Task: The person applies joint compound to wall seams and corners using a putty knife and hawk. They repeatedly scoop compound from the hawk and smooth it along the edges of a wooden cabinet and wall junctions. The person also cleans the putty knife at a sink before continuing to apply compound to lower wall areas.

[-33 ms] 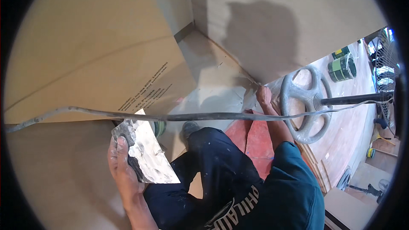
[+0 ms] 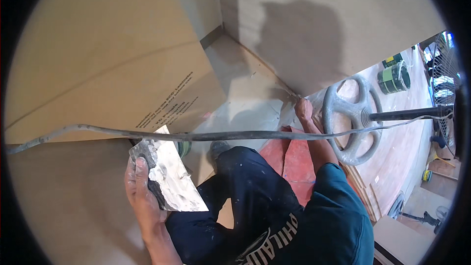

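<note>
At the lower left, my left hand (image 2: 142, 194) grips a flat metal plate (image 2: 156, 194), thumb on its dark, smeared side. White paste (image 2: 171, 175) coats much of its face. My right hand (image 2: 303, 110) reaches forward, fingers closed, to the lower corner of the large beige panel (image 2: 387, 24). Whatever those fingers hold is too small and hidden to name. A thin pale strip (image 2: 265, 71) runs along the panel's bottom edge toward that hand.
A black cable (image 2: 221, 136) crosses in front of me. Tan board (image 2: 98, 54) stands at left. At right are a grey round fan base (image 2: 329, 110), green buckets (image 2: 394, 78) and wooden strips (image 2: 362, 186). Red sheeting (image 2: 299, 167) lies beside my knee.
</note>
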A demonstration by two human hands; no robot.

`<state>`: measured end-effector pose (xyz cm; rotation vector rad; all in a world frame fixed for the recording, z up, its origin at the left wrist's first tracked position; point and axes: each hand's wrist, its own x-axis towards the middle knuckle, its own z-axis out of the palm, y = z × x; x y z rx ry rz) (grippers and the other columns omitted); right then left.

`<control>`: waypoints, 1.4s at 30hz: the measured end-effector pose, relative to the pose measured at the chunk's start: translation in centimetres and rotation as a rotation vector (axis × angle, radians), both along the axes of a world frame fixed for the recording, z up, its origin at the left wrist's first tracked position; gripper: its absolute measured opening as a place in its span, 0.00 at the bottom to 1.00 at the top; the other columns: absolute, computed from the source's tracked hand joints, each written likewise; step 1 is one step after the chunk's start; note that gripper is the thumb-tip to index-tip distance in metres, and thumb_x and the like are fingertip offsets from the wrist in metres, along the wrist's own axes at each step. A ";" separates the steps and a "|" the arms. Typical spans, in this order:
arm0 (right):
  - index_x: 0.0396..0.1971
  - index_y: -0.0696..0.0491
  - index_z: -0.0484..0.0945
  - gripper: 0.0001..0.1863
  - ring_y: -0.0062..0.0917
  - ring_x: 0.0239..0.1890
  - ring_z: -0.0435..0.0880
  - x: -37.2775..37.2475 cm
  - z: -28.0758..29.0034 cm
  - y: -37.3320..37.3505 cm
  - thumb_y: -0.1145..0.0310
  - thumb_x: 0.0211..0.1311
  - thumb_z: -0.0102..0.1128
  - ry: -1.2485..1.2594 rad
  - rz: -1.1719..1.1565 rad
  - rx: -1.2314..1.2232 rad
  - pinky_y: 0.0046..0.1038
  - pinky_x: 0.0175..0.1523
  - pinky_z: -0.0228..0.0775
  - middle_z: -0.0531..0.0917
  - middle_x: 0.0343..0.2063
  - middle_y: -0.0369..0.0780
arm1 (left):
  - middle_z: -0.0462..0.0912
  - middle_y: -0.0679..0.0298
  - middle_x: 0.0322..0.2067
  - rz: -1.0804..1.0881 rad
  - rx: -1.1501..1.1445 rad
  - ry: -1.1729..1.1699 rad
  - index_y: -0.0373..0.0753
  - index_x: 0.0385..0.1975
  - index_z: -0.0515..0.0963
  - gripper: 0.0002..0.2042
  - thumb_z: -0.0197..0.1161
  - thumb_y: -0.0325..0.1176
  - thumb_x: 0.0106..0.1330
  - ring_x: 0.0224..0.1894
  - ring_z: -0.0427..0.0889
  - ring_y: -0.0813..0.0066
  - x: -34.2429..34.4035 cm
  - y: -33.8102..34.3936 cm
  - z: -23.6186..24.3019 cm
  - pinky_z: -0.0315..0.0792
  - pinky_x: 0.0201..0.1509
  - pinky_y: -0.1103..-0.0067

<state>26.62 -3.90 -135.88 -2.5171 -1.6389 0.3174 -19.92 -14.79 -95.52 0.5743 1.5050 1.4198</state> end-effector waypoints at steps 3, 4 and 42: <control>0.35 0.62 0.81 0.13 0.44 0.33 0.85 -1.5 1.3 -0.2 0.69 0.54 0.59 0.191 -0.031 0.144 0.41 0.39 0.76 0.84 0.28 0.52 | 0.78 0.57 0.47 -0.013 -0.006 0.010 0.27 0.56 0.68 0.22 0.60 0.35 0.68 0.48 0.77 0.75 0.4 0.3 -0.1 0.71 0.53 0.77; 0.37 0.62 0.81 0.14 0.41 0.33 0.86 -2.0 2.1 -0.7 0.68 0.54 0.60 0.260 -0.029 0.220 0.39 0.39 0.77 0.85 0.29 0.51 | 0.78 0.58 0.47 0.009 -0.030 0.020 0.28 0.56 0.69 0.22 0.60 0.35 0.68 0.48 0.77 0.75 0.6 0.2 -0.5 0.71 0.53 0.77; 0.60 0.62 0.66 0.28 0.39 0.67 0.61 -0.5 31.2 4.2 0.64 0.62 0.45 -1.118 0.985 0.227 0.39 0.70 0.49 0.66 0.64 0.47 | 0.80 0.64 0.36 -0.370 0.179 -0.243 0.33 0.43 0.74 0.16 0.58 0.41 0.69 0.38 0.77 0.78 10.6 9.3 -4.4 0.71 0.43 0.78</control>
